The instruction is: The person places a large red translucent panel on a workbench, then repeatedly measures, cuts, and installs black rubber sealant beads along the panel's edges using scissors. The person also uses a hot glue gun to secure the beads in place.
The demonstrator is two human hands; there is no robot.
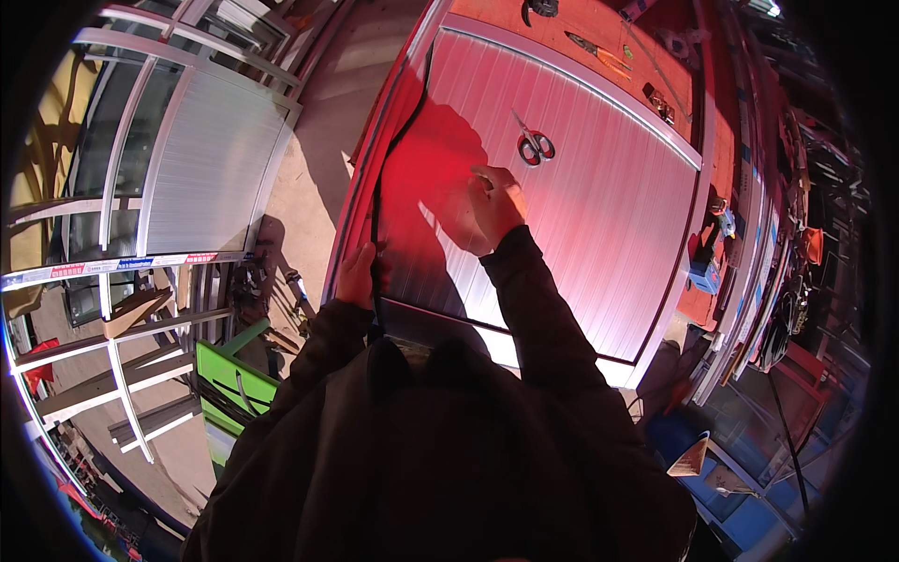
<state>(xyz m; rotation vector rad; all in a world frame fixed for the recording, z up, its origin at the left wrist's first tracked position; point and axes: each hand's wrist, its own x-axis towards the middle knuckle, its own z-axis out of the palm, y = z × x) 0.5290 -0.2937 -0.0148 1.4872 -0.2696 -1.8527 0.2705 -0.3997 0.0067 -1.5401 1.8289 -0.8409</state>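
Note:
A ribbed silver panel in a metal frame (599,197) lies across a red-topped bench, partly under my shadow. Along its left side runs a thin black rubber strip (405,126), bending a little away from the frame near the top. My left hand (356,276) is closed on the strip at the lower left edge, its fingers partly lost in shadow. Over the middle of the panel, my right hand (496,208) has its fingers curled together; whatever they pinch is too small or hidden to make out. Scissors with black and red handles (535,146) rest on the panel beyond that hand.
Pliers with orange handles (599,56) and small metal parts (658,103) lie on the bench's far strip. A blue tool or box (704,277) sits at the right edge. Metal window frames (150,140) stand left, above a green frame (234,379).

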